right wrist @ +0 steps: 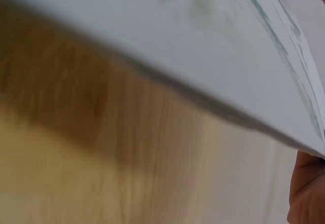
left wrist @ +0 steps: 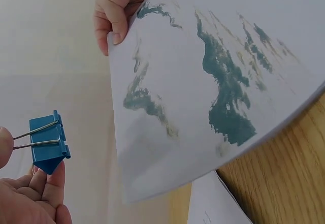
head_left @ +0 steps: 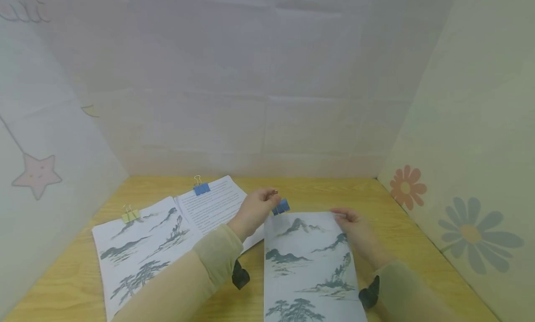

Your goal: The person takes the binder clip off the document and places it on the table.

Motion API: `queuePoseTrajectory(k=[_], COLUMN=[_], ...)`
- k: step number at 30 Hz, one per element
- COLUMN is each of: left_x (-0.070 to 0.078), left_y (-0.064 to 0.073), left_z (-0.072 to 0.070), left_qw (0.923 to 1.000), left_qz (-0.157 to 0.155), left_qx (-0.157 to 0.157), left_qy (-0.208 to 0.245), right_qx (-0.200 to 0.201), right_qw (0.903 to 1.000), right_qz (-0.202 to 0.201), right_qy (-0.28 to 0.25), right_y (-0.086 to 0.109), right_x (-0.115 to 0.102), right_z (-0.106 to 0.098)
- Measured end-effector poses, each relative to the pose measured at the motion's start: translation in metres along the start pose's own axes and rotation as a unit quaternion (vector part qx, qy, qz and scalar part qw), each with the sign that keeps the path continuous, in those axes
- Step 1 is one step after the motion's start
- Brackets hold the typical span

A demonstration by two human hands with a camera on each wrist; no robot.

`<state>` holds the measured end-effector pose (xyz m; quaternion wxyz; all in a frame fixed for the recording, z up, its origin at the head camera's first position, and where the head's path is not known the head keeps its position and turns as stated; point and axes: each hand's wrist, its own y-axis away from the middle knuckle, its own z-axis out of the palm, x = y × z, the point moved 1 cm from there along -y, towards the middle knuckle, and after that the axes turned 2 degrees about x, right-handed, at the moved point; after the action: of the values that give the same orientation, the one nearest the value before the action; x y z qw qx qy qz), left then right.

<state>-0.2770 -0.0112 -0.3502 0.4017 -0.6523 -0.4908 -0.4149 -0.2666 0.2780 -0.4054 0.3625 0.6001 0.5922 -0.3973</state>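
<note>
My left hand [head_left: 255, 213] pinches a blue binder clip [head_left: 281, 206] by its wire handles, just beyond the top edge of a paper stack [head_left: 311, 261] printed with ink landscapes. In the left wrist view the clip [left wrist: 48, 140] stands apart from the paper [left wrist: 177, 82], with the thumb on the handles. At the stack's top right corner, my right hand [head_left: 357, 231] grips the sheets between thumb and fingers. The right wrist view shows the stack's edge [right wrist: 213, 109] raised off the table, with part of the right hand [right wrist: 310, 193] under it.
To the left lies a landscape-printed stack [head_left: 142, 247] bearing a yellow binder clip [head_left: 131, 215]. A text-printed stack [head_left: 213, 203] with another blue binder clip [head_left: 201, 188] lies beside it, partly behind my left arm. The wooden table [head_left: 326, 189] meets walls at the back and sides.
</note>
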Motion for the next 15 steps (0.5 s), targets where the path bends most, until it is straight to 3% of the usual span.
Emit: queuePoseTrajectory(k=[6,15], left_x=[-0.002,-0.006], left_y=[0.001,0.004], left_z=[0.005,0.017], left_qw=[0.9999,0.9987], left_qz=[-0.008,-0.011], left_qx=[-0.013,-0.034], left_qy=[-0.004,-0.037], right_qx=[-0.006,0.027], right_qw=[0.9999,0.9984], right_qz=[-0.010,0.002], right_qy=[0.010,0.050], right_y=[-0.010,-0.018], right_x=[0.016,0.034], right_z=[-0.025,-0.067])
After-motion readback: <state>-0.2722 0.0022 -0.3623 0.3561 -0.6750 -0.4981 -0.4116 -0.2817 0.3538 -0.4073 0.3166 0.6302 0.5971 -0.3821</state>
